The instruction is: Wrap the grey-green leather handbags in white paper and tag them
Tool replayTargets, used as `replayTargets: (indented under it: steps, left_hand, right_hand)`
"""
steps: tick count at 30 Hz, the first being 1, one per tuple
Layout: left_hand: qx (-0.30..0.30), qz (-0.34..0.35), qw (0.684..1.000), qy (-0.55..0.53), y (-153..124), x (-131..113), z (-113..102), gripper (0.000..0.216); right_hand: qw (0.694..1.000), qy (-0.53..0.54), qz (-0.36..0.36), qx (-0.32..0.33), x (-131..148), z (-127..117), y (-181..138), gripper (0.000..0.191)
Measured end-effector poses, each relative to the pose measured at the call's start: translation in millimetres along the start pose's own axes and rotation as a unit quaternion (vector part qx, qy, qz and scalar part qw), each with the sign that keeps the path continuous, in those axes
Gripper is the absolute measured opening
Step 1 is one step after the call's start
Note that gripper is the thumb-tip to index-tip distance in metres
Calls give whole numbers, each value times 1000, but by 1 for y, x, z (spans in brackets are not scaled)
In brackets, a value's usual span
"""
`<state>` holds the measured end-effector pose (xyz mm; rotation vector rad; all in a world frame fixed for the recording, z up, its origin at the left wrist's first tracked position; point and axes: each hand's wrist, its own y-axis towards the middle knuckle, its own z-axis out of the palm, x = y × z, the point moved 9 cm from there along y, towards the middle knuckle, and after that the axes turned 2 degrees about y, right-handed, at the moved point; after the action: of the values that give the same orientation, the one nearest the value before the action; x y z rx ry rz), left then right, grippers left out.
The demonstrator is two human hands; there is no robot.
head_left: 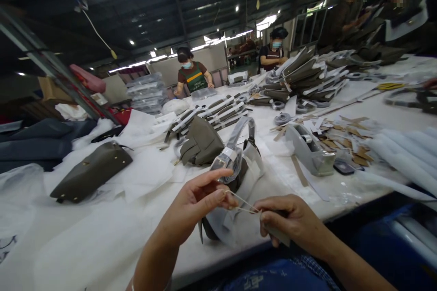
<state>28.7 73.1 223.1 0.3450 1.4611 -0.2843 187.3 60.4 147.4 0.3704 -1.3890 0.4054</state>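
Note:
A loop of pale string [245,209] is stretched between my two hands. My left hand [200,202] has the loop's far end round its curled fingertips, with the thumb pressed against them. In my right hand [293,219] is a small grey-green hang tag [280,235], pinched near where the string joins it. Just behind the hands stands an olive handbag [205,229], partly hidden by my left hand. White wrapping [251,175] covers part of it, and its strap [235,138] is in clear plastic. Another olive bag [201,143] sits directly behind.
An olive bag [92,170] lies on white sheets at left. To the right are a grey tape dispenser [309,150] and scattered brown card pieces [362,154]. Stacked bags [303,75] fill the table's far side. Two masked co-workers [193,77] are at the back.

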Motion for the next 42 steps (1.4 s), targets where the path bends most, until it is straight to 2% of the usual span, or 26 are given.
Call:
replayTargets:
  steps: [2, 5, 8, 10, 13, 15, 17, 20, 22, 24, 27, 30, 33, 36, 39, 42]
  left_hand:
    - [-15, -8, 999, -37, -4, 3, -10, 39]
    - [-27, -9, 998, -62, -10, 5, -18, 42]
    - [-41, 1, 999, 9, -15, 3, -30, 34]
    - [-87, 24, 993, 71, -19, -2, -48, 28]
    - [-200, 77, 967, 136, -25, -12, -87, 24]
    - [-234, 76, 953, 175, -23, -8, -105, 23]
    - [-192, 40, 957, 214, -11, 5, -110, 23]
    - [-53, -2, 968, 245, 9, 29, -96, 25]
    - [14, -9, 969, 245, 19, 39, -87, 29]
    - [56, -10, 971, 233, 25, 44, -79, 34]
    - [90, -2, 979, 181, 29, 46, -70, 27]
    - [66, -17, 990, 127, 25, 46, -75, 26]
    - [-5, -27, 997, 72, 12, 43, -96, 25]
    - [-56, -10, 998, -40, -3, 36, -110, 24]
    - [-61, 13, 992, -114, -14, 30, -106, 26]
    - [-82, 35, 987, -134, -17, 26, -97, 20]
  right_hand:
    - [1000, 3, 7, 11, -2, 7, 6, 30]
    - [999, 13, 24, -33, -4, 6, 15, 37]
    - [996, 6, 63, -68, -11, 4, 23, 42]
    - [994, -22, 80, -77, -15, 6, 29, 43]
    - [989, -74, 92, -90, -19, 10, 37, 43]
    - [985, -108, 88, -101, -19, 14, 43, 42]
    - [980, -148, 60, -115, -14, 17, 50, 40]
    - [971, -204, -2, -122, -3, 27, 62, 34]
    - [969, -213, -29, -121, 1, 35, 68, 33]
    - [970, -209, -38, -120, 4, 42, 72, 33]
    - [968, -217, -52, -113, 8, 48, 74, 31]
    - [964, -236, -70, -103, 12, 46, 71, 31]
    - [950, -287, -88, -84, 12, 41, 64, 35]
    - [926, -347, -116, -94, 14, 33, 53, 30]
    - [902, -384, -155, -125, 23, 27, 39, 15]
    - [893, -357, -217, -168, 40, 25, 25, 7]
